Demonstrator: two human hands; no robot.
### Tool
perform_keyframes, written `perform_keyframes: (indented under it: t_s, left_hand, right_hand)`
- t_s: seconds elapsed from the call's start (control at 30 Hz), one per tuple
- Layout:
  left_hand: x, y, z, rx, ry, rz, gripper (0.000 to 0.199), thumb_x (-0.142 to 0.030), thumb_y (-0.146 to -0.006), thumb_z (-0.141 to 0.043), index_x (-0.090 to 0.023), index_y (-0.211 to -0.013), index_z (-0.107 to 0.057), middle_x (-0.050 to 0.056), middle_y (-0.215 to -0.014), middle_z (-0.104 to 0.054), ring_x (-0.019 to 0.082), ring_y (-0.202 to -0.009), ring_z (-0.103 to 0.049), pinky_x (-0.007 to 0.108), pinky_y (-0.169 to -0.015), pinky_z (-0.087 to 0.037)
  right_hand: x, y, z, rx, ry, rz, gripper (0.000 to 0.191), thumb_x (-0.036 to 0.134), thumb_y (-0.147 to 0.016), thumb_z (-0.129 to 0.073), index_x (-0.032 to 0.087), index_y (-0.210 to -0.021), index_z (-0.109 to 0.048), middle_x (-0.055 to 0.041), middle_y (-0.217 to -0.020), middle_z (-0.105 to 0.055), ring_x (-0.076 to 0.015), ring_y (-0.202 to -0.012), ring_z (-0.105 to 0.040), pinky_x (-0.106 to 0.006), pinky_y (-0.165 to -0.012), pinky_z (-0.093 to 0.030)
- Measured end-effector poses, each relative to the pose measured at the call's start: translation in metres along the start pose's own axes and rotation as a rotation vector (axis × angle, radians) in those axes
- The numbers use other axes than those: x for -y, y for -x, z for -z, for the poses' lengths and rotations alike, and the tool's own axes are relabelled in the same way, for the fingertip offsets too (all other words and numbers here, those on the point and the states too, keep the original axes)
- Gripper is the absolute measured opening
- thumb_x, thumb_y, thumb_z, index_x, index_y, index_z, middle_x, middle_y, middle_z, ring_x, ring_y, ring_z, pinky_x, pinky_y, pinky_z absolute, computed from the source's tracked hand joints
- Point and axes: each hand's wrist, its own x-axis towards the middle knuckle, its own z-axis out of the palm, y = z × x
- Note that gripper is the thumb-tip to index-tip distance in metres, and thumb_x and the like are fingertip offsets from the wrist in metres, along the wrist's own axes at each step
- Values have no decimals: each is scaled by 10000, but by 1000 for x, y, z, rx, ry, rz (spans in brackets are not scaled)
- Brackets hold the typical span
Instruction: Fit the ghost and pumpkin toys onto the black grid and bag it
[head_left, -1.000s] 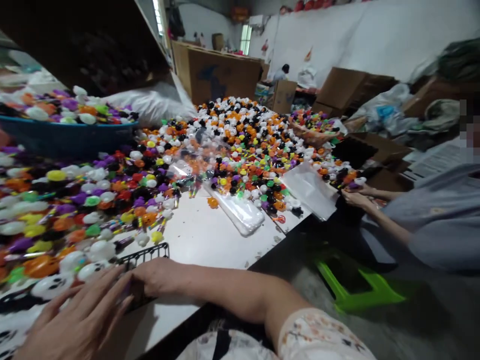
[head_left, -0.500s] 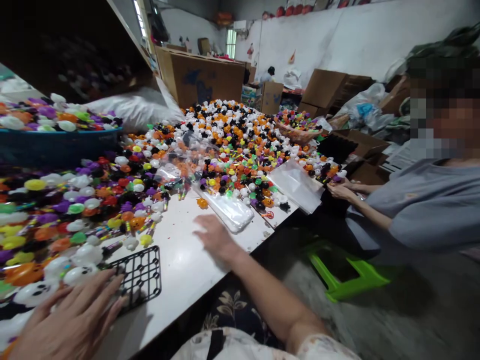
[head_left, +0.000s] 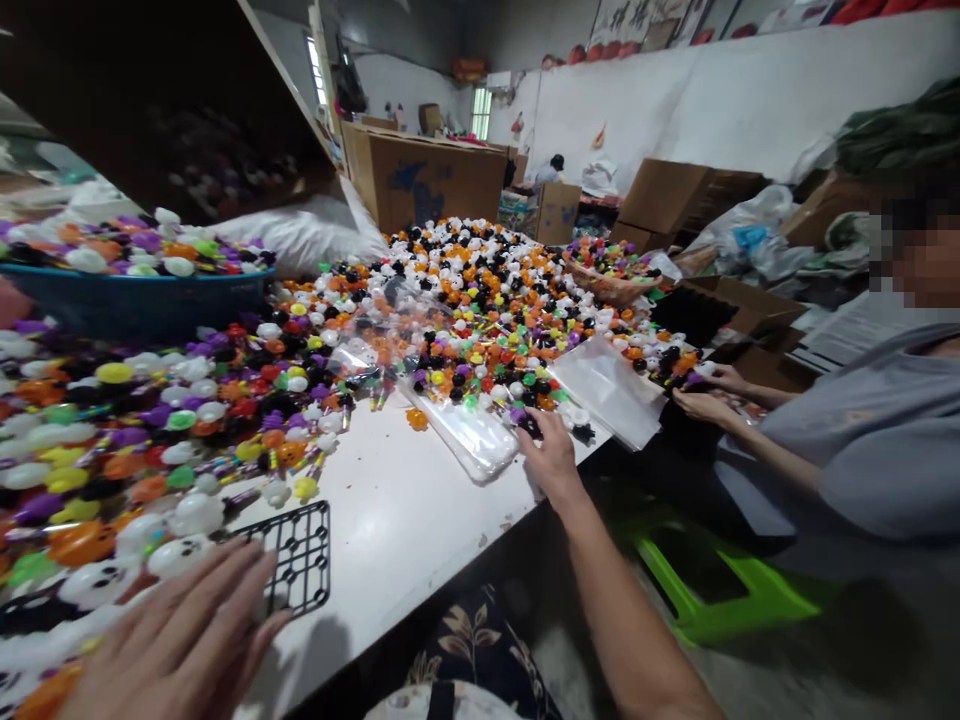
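Note:
My left hand is at the lower left, fingers stretched out and flat, over the edge of a black plastic grid and beside white ghost and orange pumpkin toys. The left part of the grid is hidden under the fingers. My right hand reaches to the table's front edge, thumb and forefinger curled around a small dark purple and black toy. Just left of it lies a stack of clear plastic bags. A single orange pumpkin toy sits near the stack.
A large heap of small toys covers the back of the table. A blue basin of toys stands left, and larger clear bags lie right. A co-worker handles toys at the right, near a green stool. Cardboard boxes stand behind.
My right hand has moved right, past the stack of clear bags, to the small toys beside it. My left hand stays over the grid. The view has shifted slightly.

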Motion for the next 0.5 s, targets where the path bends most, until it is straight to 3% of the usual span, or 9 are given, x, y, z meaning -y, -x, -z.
perform_keyframes:
  t_s: [0.1,0.23,0.33,0.5]
  left_hand:
    - [-31,-11,-5,75,-126,-90,692,-293,-884,-595,-337,-1516,-319,113,-1232,-679,293,-971,-699,440,-799,-575]
    - [-59,-25,-25,110,-121,-1,637,-217,-928,-539,-195,-1513,-290,194,-1402,-546,268,-1075,-677,356,-820,-588]
    - [-66,-26,-40,175,3,139,504,-242,-955,-492,-169,-1441,-382,190,-1355,-577,265,-1134,-648,371,-865,-574]
    - [-77,-14,-48,369,488,543,277,-316,-969,-436,-205,-1146,-617,77,-965,-700,192,-847,-666,313,-747,-532]
  right_hand:
    - [41,13,2,141,-309,-75,418,380,-835,-651,201,-1213,-640,-106,-1195,-621,-226,-1039,-610,-368,-897,-520]
    - [94,36,-7,481,-669,-251,469,439,-779,-736,209,-1180,-665,-69,-1074,-698,-190,-918,-655,-333,-833,-545]
    - [120,49,-21,639,-780,-289,446,449,-754,-760,214,-1128,-694,-60,-1015,-722,-190,-909,-667,-340,-844,-549]
    - [139,59,-49,721,-837,-248,424,440,-761,-754,211,-1112,-691,-69,-1043,-723,-193,-915,-675,-353,-867,-552]
